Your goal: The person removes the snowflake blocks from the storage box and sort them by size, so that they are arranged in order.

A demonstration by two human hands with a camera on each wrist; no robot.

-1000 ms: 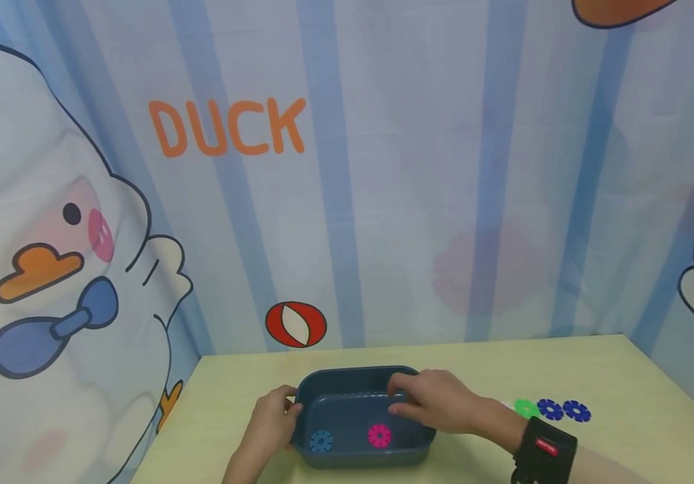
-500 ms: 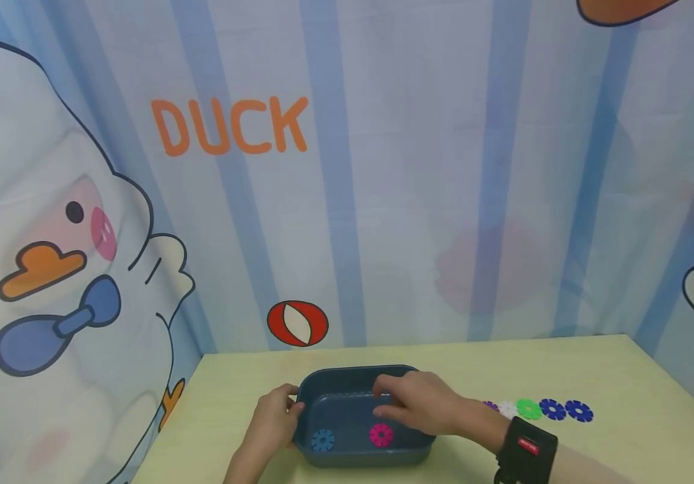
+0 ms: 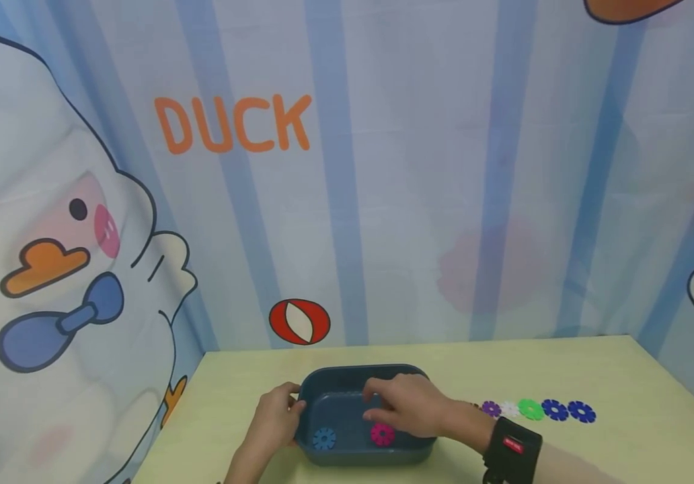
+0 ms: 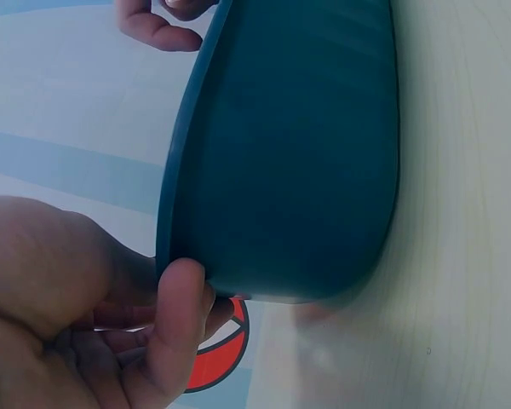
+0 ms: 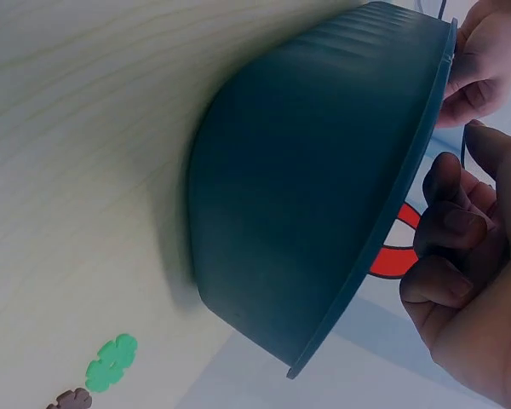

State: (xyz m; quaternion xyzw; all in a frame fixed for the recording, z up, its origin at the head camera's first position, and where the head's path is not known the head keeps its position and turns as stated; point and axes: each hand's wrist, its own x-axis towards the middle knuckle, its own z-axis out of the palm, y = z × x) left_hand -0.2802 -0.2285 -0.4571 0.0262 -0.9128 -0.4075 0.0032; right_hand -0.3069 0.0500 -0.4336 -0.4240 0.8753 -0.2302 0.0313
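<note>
A dark blue plastic basin (image 3: 371, 459) stands on the table. Inside it lie a blue notched disc (image 3: 324, 439) at the left and a pink notched disc (image 3: 382, 434) nearer the right. My left hand (image 3: 273, 418) grips the basin's left rim; the left wrist view shows the thumb (image 4: 179, 298) against the outer wall. My right hand (image 3: 410, 405) hovers over the basin's right part, its thumb and forefinger apart above the pink disc. In the right wrist view its other fingers (image 5: 447, 230) are bent, and a thin dark edge by the thumb is too small to identify.
Right of the basin a row of notched discs lies on the pale table (image 3: 250, 376): a purple disc (image 3: 491, 409), a white disc (image 3: 510, 409), a green disc (image 3: 530, 409) and blue discs (image 3: 582, 411). A duck-print curtain (image 3: 407, 202) hangs behind.
My right hand has moved left and slightly down over the basin, nearer the pink disc, uncovering more of the disc row. My left hand still holds the rim.
</note>
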